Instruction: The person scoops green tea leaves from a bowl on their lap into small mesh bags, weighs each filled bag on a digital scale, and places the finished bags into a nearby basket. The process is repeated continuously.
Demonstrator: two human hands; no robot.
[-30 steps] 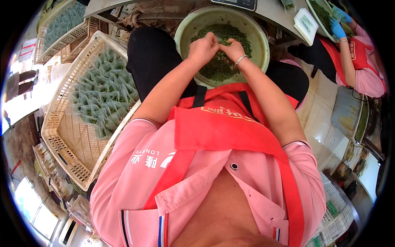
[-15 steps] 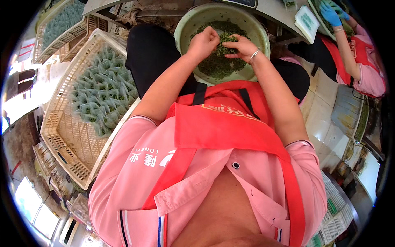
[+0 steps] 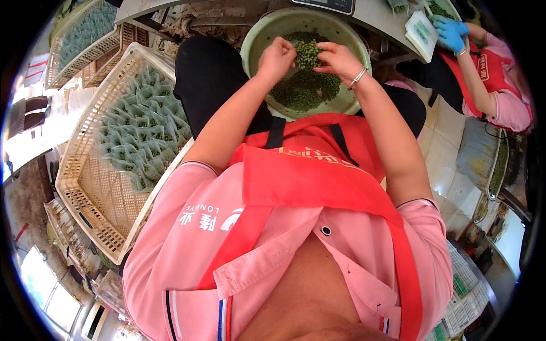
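Between my two hands hangs a rounded clump of small green peppercorns (image 3: 308, 55), which looks to be inside a small clear bag. My left hand (image 3: 277, 58) pinches its left edge with the fingertips. On the other side my right hand (image 3: 341, 61), with a bracelet at the wrist, grips the right edge between thumb and fingers. Both are held above a pale green basin (image 3: 248, 50), where loose peppercorns (image 3: 307, 91) cover part of the bottom. To my left, a cream plastic crate (image 3: 102, 196) holds many filled clear bags (image 3: 145, 125), packed upright in rows.
A metal table (image 3: 378, 23) with a scale (image 3: 330, 4) lies beyond the basin. A second crate (image 3: 85, 57) of bags stands far left. At right, a co-worker's blue-gloved hands (image 3: 449, 33) are beside a white pack (image 3: 422, 35) at the table edge.
My hands have moved apart, and the clump of peppercorns now shows rounder and fuller between them. The co-worker's gloved hands have come down and nearer the white pack.
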